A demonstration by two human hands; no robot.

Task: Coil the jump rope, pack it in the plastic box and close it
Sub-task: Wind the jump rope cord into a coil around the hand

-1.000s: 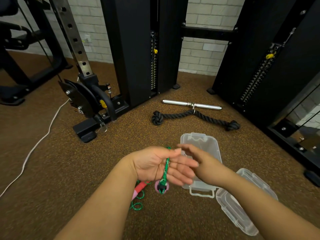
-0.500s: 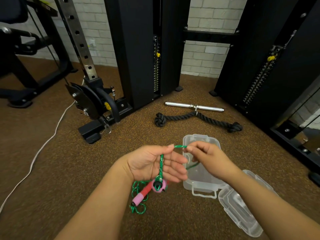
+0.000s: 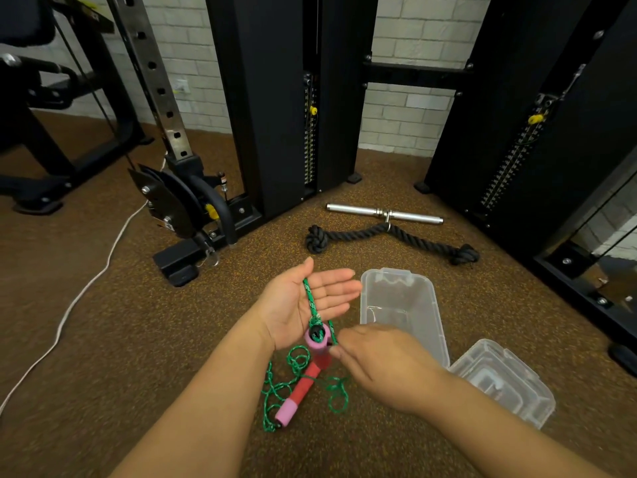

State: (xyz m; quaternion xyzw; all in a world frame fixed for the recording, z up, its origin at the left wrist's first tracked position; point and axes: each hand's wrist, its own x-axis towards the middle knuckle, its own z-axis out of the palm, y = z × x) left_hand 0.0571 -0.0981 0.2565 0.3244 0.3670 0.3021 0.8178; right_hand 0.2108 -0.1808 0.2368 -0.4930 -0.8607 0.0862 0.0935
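- Left hand [image 3: 303, 305] held palm up and flat, fingers spread wide, serving as a form for winding; green cord [image 3: 311, 300] of the jump rope draped over it between thumb and forefinger, nothing clenched.
- Pink-ended handle [image 3: 316, 337] dangling just below the palm; second handle [image 3: 299, 391] lying on the brown floor [image 3: 103, 339] among loose cord loops, so most of the coiling judged not yet done.
- Right hand [image 3: 382, 363] low beside the hanging handle, fingertips seemingly pinching cord; grip blurred, cannot tell for certain.
- Clear plastic box [image 3: 403, 305] open and empty just right, lid [image 3: 503, 381] beside it, both within easy reach for packing.
- Versus half a second back: right hand dropped from the palm's top edge to below it, carrying a turn around.
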